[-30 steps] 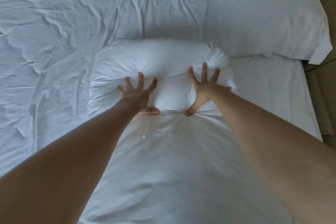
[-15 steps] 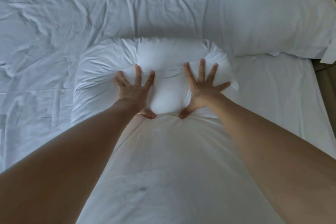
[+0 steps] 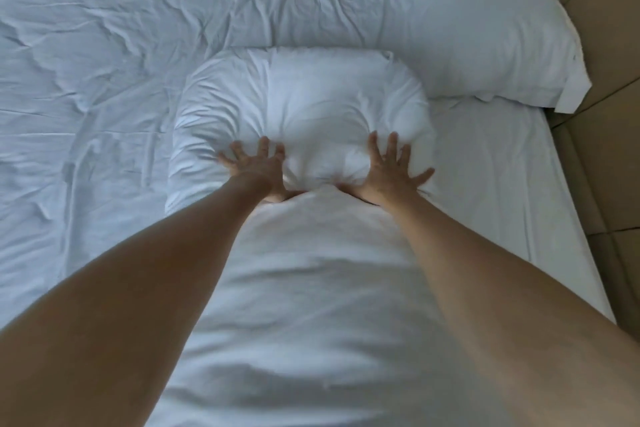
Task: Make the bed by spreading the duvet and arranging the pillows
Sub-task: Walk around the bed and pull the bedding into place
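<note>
head view: both hands (image 3: 256,166) (image 3: 389,170) splayed, pressing pillow (image 3: 304,104); second pillow (image 3: 478,21) beside.

The bed (image 3: 491,163) wears a white fitted sheet. A crumpled white duvet (image 3: 104,80) lies across its left; two white pillows rest there, one central (image 3: 304,97), one at the far right corner (image 3: 478,21).

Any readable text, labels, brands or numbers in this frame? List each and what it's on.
None: no word, number, label or brand can be read in the head view.
Near pillow, pressed by the left hand and right hand: plain white, no print.
Far pillow: plain white, no visible tag.
Sheet: plain, only creases.
Tiled floor: no markings.
</note>
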`<action>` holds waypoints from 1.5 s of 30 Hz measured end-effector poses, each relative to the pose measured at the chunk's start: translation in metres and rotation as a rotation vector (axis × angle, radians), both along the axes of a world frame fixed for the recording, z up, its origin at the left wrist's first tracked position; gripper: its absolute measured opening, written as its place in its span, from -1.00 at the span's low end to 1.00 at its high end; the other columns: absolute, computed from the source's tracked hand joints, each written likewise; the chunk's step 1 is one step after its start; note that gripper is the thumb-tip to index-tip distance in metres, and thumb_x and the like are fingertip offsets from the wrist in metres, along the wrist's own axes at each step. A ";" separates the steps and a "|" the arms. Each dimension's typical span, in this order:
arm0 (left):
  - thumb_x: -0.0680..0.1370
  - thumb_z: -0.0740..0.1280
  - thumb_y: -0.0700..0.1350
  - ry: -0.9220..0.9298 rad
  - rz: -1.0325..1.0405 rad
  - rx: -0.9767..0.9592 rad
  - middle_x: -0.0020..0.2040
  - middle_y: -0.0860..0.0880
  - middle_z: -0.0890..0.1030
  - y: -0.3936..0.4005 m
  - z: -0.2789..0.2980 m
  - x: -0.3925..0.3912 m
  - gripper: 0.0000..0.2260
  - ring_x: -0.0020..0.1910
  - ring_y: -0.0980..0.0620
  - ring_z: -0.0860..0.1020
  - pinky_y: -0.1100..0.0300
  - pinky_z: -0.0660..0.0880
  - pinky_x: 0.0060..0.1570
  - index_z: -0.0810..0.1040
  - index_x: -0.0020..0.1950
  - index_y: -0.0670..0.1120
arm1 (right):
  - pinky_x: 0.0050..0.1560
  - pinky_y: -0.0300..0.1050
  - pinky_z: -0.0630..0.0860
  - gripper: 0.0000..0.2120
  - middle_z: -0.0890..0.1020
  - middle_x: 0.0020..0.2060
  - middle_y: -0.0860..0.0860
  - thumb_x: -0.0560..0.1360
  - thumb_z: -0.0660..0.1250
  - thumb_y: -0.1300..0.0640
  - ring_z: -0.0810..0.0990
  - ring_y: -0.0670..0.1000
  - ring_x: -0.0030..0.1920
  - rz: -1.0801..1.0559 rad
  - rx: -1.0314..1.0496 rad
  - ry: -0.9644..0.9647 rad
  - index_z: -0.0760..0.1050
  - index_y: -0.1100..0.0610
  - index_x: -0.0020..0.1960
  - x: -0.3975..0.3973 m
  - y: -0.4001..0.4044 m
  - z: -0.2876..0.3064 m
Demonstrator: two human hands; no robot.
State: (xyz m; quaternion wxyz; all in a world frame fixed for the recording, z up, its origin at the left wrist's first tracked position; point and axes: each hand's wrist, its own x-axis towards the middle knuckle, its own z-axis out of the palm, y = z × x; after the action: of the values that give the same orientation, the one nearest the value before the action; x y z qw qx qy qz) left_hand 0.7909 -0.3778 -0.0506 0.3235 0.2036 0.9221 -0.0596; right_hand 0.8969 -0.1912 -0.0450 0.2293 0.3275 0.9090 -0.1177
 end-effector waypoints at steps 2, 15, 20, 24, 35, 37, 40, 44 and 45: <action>0.32 0.21 0.54 -0.074 0.010 -0.019 0.60 0.05 -0.25 -0.018 0.013 0.029 0.01 0.51 -0.40 -0.25 -0.57 -0.14 0.29 -0.18 0.59 0.16 | 0.35 0.58 -0.12 0.29 -0.38 0.54 0.04 0.13 0.35 -0.58 -0.33 0.22 0.54 -0.036 -0.108 -0.119 -0.43 -0.23 0.51 0.023 -0.003 0.024; 0.22 0.31 0.55 -0.293 0.032 -0.087 0.57 -0.06 -0.35 -0.125 0.089 0.216 0.12 0.48 -0.40 -0.33 -0.58 0.02 0.27 -0.34 0.52 0.27 | 0.51 0.24 -0.15 0.40 -0.46 0.50 0.10 0.12 0.41 -0.54 -0.37 0.34 0.50 0.038 -0.247 -0.383 -0.57 -0.13 0.47 0.215 -0.064 0.097; 0.08 0.35 0.58 -0.368 0.060 -0.117 0.52 -0.15 -0.45 -0.153 0.090 0.262 0.25 0.45 -0.44 -0.38 -0.59 0.03 0.26 -0.44 0.46 0.31 | 0.52 0.26 -0.05 0.46 -0.56 0.43 0.12 0.06 0.46 -0.52 -0.29 0.42 0.50 0.010 -0.322 -0.424 -0.69 -0.19 0.35 0.272 -0.086 0.095; 0.13 0.42 0.50 -0.366 0.062 -0.137 0.49 -0.19 -0.49 -0.163 0.087 0.294 0.26 0.42 -0.51 -0.36 -0.57 0.12 0.25 -0.50 0.43 0.31 | 0.49 0.31 0.01 0.48 -0.55 0.44 0.15 0.10 0.54 -0.41 -0.30 0.43 0.49 -0.009 -0.311 -0.393 -0.72 -0.17 0.32 0.301 -0.099 0.090; 0.17 0.51 0.40 -0.329 -0.022 -0.187 0.36 -0.22 -0.65 -0.171 0.084 0.325 0.36 0.40 -0.54 -0.38 -0.59 0.07 0.24 -0.63 0.36 0.19 | 0.44 0.30 0.17 0.42 -0.49 0.45 0.25 0.30 0.62 0.10 -0.27 0.48 0.48 0.100 -0.314 -0.462 -0.65 -0.09 0.42 0.326 -0.108 0.085; 0.17 0.55 0.35 -0.328 -0.037 -0.202 0.36 -0.25 -0.64 -0.170 0.082 0.323 0.38 0.39 -0.56 -0.36 -0.59 0.08 0.23 -0.64 0.36 0.16 | 0.36 0.22 0.34 0.28 -0.44 0.49 0.22 0.41 0.51 0.25 -0.20 0.45 0.50 0.098 -0.255 -0.329 -0.60 -0.15 0.43 0.340 -0.114 0.080; 0.19 0.60 0.24 -0.321 -0.047 -0.226 0.35 -0.28 -0.64 -0.165 0.078 0.323 0.40 0.39 -0.57 -0.34 -0.58 0.10 0.24 -0.63 0.38 0.13 | 0.32 0.17 0.40 0.18 -0.39 0.52 0.20 0.48 0.45 0.20 -0.10 0.43 0.51 0.075 -0.158 -0.218 -0.56 -0.17 0.46 0.360 -0.121 0.071; 0.20 0.58 0.26 -0.220 -0.067 -0.211 0.39 -0.34 -0.57 -0.162 0.072 0.330 0.39 0.41 -0.60 -0.27 -0.58 0.10 0.24 -0.61 0.41 0.07 | 0.26 0.16 0.45 0.18 -0.40 0.51 0.21 0.47 0.45 0.21 -0.06 0.46 0.50 0.047 -0.158 -0.208 -0.53 -0.18 0.48 0.358 -0.119 0.064; 0.20 0.57 0.29 -0.169 -0.076 -0.194 0.40 -0.36 -0.54 -0.162 0.069 0.333 0.39 0.41 -0.60 -0.25 -0.58 0.11 0.25 -0.60 0.42 0.06 | 0.25 0.16 0.46 0.15 -0.40 0.51 0.22 0.48 0.42 0.26 -0.06 0.46 0.50 0.037 -0.166 -0.212 -0.51 -0.19 0.49 0.355 -0.117 0.063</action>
State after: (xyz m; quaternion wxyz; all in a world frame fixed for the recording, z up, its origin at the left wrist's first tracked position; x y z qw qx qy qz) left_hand 1.1238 -0.5401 0.0189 0.4159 0.2103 0.8731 -0.1431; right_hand 1.2515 -0.3077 0.0180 0.3526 0.3014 0.8726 -0.1531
